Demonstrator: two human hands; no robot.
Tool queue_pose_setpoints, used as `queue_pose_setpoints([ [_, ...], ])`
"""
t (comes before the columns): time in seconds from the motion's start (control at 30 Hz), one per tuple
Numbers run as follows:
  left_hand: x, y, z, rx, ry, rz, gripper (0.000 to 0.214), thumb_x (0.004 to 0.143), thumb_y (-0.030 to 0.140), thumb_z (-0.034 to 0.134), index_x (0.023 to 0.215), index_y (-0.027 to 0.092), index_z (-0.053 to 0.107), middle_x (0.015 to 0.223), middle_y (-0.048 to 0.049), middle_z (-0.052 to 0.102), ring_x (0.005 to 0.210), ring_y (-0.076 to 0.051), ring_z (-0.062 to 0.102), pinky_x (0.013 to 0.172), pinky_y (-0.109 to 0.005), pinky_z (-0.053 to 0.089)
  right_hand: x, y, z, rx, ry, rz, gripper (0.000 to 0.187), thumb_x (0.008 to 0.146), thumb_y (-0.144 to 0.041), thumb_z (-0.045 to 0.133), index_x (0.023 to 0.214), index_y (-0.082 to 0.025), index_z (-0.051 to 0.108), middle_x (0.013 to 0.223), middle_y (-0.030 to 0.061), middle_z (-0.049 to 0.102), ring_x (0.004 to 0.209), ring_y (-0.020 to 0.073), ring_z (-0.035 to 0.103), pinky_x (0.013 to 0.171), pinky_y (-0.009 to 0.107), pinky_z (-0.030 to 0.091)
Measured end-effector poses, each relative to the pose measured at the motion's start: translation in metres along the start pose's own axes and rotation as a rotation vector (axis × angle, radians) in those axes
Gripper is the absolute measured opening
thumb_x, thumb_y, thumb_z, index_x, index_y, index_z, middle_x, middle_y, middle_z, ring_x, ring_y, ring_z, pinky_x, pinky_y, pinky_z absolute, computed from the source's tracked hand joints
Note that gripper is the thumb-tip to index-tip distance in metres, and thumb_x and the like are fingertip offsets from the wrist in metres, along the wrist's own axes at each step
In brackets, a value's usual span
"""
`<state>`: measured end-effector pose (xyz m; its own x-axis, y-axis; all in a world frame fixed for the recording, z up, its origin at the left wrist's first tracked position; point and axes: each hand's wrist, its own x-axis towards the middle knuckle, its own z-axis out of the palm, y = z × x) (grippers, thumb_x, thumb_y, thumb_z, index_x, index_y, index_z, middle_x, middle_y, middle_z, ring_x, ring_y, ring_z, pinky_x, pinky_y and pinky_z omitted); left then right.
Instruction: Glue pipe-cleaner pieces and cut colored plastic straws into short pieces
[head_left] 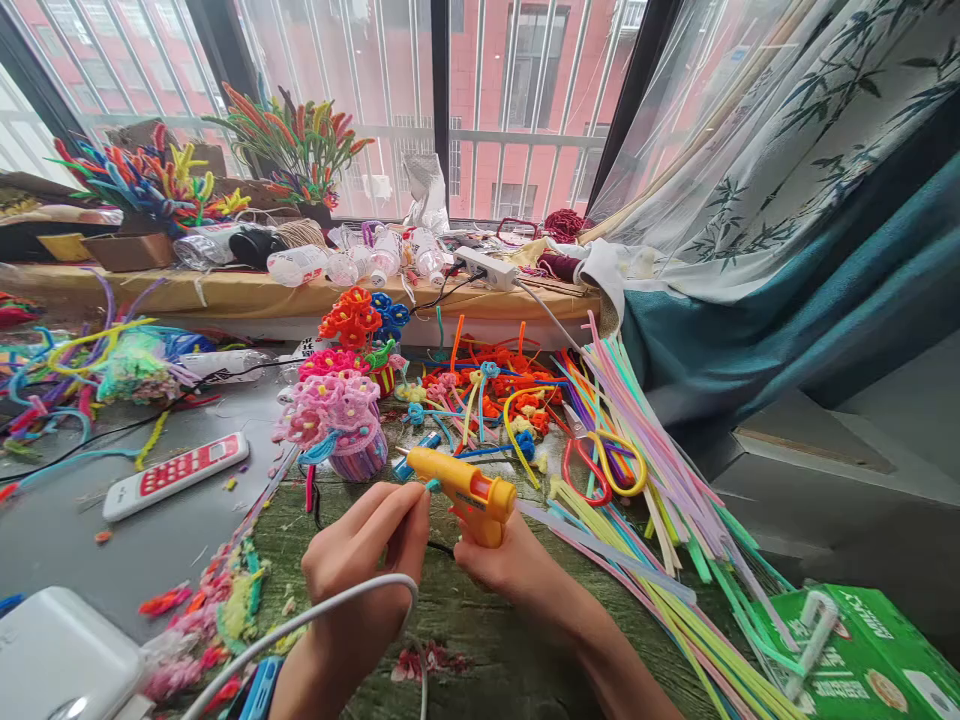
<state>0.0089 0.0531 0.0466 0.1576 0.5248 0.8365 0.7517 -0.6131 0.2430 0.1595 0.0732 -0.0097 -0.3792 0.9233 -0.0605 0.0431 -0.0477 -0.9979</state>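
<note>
My right hand [517, 572] is wrapped round the handle of a yellow hot glue gun [459, 484], whose metal nozzle points to the left. Close against the gun's left side, the thumb and fingertips of my left hand [367, 550] pinch a small teal pipe cleaner piece [433, 485]; most of it is hidden by the fingers. Beyond my left hand stands a purple striped pot of pink pipe cleaner flowers [337, 410]. Behind it are red-orange flowers [350, 318] and blue flowers [388, 316]. A white cable [322, 604] passes in front of my left wrist.
Red and yellow-handled scissors [604, 466] lie right of the gun, beside long bundled pipe cleaners [675, 480]. Loose orange pipe cleaner pieces [495, 375] are heaped behind. A remote control [177, 476] and white box-shaped device [64, 655] lie left. A green carton [862, 645] sits front right.
</note>
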Motion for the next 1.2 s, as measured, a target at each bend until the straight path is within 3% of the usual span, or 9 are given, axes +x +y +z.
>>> queue_pose_setpoints([
  [0.17, 0.0, -0.003, 0.0, 0.043, 0.054, -0.017, 0.009, 0.08, 0.005, 0.065, 0.081, 0.013, 0.064, 0.066, 0.0019, 0.063, 0.047, -0.004, 0.054, 0.051, -0.013, 0.044, 0.001, 0.002, 0.002, -0.045, 0.049, 0.05, 0.02, 0.061, -0.015, 0.054, 0.062, -0.023, 0.036, 0.058, -0.0077, 0.028, 0.053, 0.0086, 0.027, 0.047, 0.023, 0.021],
  [0.37, 0.001, -0.002, -0.004, 0.06, 0.1, -0.15, 0.007, 0.083, 0.01, 0.063, 0.077, 0.014, 0.063, 0.062, 0.0033, 0.059, 0.049, -0.006, 0.054, 0.053, -0.016, 0.045, 0.005, -0.003, 0.003, 0.077, 0.027, 0.071, 0.017, 0.056, -0.017, 0.05, 0.056, -0.023, 0.034, 0.049, -0.0097, 0.027, 0.046, 0.0065, 0.022, 0.042, 0.023, 0.017],
  [0.67, 0.0, -0.002, -0.001, -0.127, -0.07, -0.17, 0.011, 0.085, 0.011, 0.06, 0.076, 0.018, 0.061, 0.059, 0.0055, 0.055, 0.044, -0.005, 0.046, 0.042, -0.016, 0.036, 0.001, -0.017, 0.004, 0.227, -0.019, 0.141, 0.014, 0.056, -0.018, 0.05, 0.051, -0.022, 0.037, 0.04, -0.0108, 0.033, 0.038, 0.0049, 0.026, 0.037, 0.021, 0.019],
  [0.8, -0.001, -0.002, 0.0, -0.166, -0.159, -0.15, 0.013, 0.084, 0.01, 0.059, 0.073, 0.018, 0.06, 0.057, 0.0055, 0.05, 0.042, -0.006, 0.042, 0.04, -0.017, 0.034, 0.0, -0.016, 0.003, 0.208, -0.05, 0.12, 0.014, 0.055, -0.015, 0.046, 0.052, -0.023, 0.035, 0.039, -0.0114, 0.032, 0.037, 0.005, 0.025, 0.037, 0.021, 0.019],
  [1.07, 0.0, -0.002, -0.004, -0.107, -0.095, -0.145, 0.01, 0.083, 0.008, 0.06, 0.076, 0.016, 0.061, 0.061, 0.003, 0.056, 0.044, -0.005, 0.043, 0.042, -0.016, 0.036, 0.002, -0.005, 0.001, 0.029, -0.046, 0.026, 0.016, 0.057, -0.013, 0.046, 0.061, -0.023, 0.033, 0.052, -0.0098, 0.025, 0.047, 0.0067, 0.023, 0.043, 0.023, 0.018],
  [1.2, 0.001, -0.002, -0.005, -0.094, -0.056, -0.148, 0.011, 0.083, 0.009, 0.061, 0.075, 0.016, 0.061, 0.061, 0.0034, 0.056, 0.043, -0.005, 0.043, 0.041, -0.016, 0.036, 0.0, -0.001, 0.0, -0.115, 0.02, 0.01, 0.015, 0.059, -0.013, 0.046, 0.063, -0.023, 0.036, 0.055, -0.0081, 0.028, 0.051, 0.0089, 0.028, 0.046, 0.023, 0.023],
])
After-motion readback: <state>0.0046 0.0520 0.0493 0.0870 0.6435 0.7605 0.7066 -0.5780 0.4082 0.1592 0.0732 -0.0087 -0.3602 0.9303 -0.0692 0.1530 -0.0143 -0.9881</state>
